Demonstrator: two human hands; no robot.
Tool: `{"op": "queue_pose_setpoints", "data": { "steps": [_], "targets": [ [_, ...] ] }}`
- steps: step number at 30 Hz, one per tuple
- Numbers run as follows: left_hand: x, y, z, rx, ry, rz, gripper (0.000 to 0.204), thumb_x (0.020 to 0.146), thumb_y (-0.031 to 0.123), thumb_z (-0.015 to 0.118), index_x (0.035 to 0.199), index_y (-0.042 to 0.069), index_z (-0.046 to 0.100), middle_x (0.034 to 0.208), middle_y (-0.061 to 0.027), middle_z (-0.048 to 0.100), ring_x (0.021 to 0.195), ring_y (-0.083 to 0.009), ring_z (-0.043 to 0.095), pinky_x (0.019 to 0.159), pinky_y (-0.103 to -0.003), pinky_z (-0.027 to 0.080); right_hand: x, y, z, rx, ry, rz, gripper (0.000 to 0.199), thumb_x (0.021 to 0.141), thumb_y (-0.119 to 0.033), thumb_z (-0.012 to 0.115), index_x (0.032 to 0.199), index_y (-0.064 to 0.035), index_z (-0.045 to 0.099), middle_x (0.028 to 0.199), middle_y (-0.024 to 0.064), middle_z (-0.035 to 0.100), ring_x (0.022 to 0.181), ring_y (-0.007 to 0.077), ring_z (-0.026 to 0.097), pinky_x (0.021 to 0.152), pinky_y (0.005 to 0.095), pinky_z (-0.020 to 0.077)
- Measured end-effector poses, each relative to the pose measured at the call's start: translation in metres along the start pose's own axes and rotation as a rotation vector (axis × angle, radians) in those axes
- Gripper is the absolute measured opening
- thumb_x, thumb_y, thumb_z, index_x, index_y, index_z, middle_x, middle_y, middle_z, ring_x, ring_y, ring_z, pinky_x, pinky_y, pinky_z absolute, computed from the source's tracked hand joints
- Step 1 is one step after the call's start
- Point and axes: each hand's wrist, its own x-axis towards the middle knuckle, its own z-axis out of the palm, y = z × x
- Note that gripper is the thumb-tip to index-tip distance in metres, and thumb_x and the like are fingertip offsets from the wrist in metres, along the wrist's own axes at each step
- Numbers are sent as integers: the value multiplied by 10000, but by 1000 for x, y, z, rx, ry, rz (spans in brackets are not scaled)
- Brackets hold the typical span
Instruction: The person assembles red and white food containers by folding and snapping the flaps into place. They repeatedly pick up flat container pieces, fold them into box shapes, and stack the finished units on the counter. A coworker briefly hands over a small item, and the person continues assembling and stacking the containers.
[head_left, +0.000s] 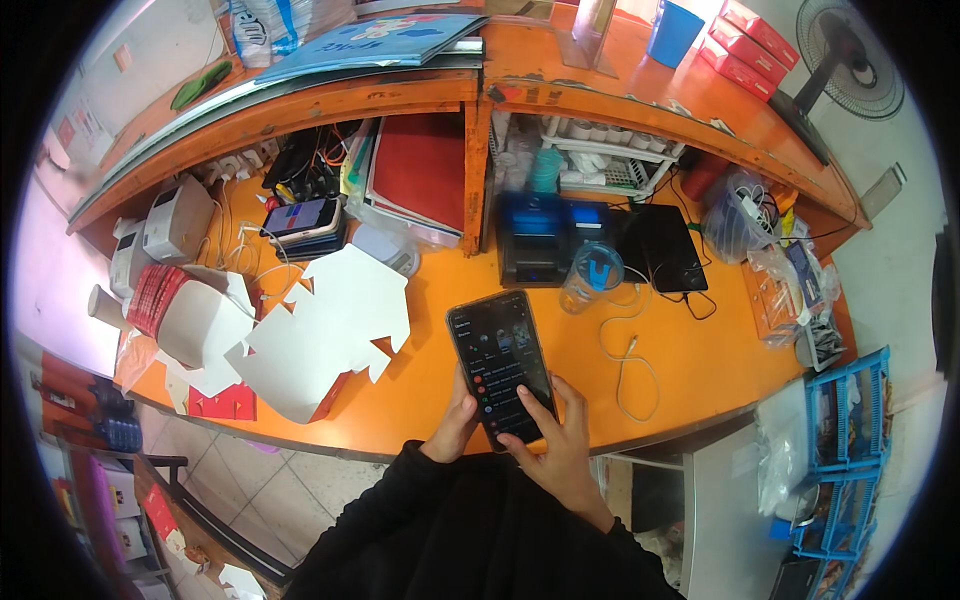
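Observation:
A black smartphone [505, 365] with a lit dark screen tilts upright over the front edge of the orange desk. My left hand [455, 422] grips its lower left side, the thumb along the edge and the other fingers largely hidden behind it. Over the lower right of the screen, my right hand [555, 450] has its fingers apart. Its index finger and thumb lie on the glass, while another finger extends beside the right edge. Flat white cardboard box blanks [335, 330] lie left of the phone. A clear cup with a blue mark [592, 278] stands beyond it to the right.
Behind the phone sit a dark blue boxy device [533, 240] and a black tablet [663, 248]. A white cable [632, 360] loops across the desk at right. Red-sided folded boxes [160, 300] lean at left. Blue racks [845, 420] stand at far right. An orange shelf [600, 95] spans the back.

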Motion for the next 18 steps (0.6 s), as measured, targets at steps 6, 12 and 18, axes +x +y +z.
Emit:
{"op": "queue_pose_setpoints", "data": {
  "steps": [6, 12, 18],
  "targets": [
    [-4, 8, -4, -15, 38, -16, 833, 791, 592, 460, 1345, 61, 135, 1307, -115, 316, 1215, -217, 334, 988, -369, 281, 1, -3, 2, 253, 72, 19, 253, 730, -276, 688, 864, -69, 630, 1206, 201, 430, 1118, 361, 413, 919, 420, 344],
    [-7, 10, -9, -41, 49, -12, 856, 781, 601, 470, 1351, 62, 127, 1309, -109, 320, 1211, -216, 339, 980, -370, 289, -3, -5, 12, 177, 108, 51, 394, 734, -239, 691, 1010, -24, 509, 1184, 219, 451, 1095, 388, 442, 916, 425, 356],
    [-9, 9, -17, -76, 66, -50, 850, 779, 596, 490, 1345, 66, 140, 1297, -111, 330, 1197, -223, 357, 966, -381, 311, -7, -7, 25, 166, 162, 13, 655, 684, -278, 739, 1143, -5, 359, 1169, 242, 441, 1051, 379, 463, 887, 427, 370]
  ]
}}
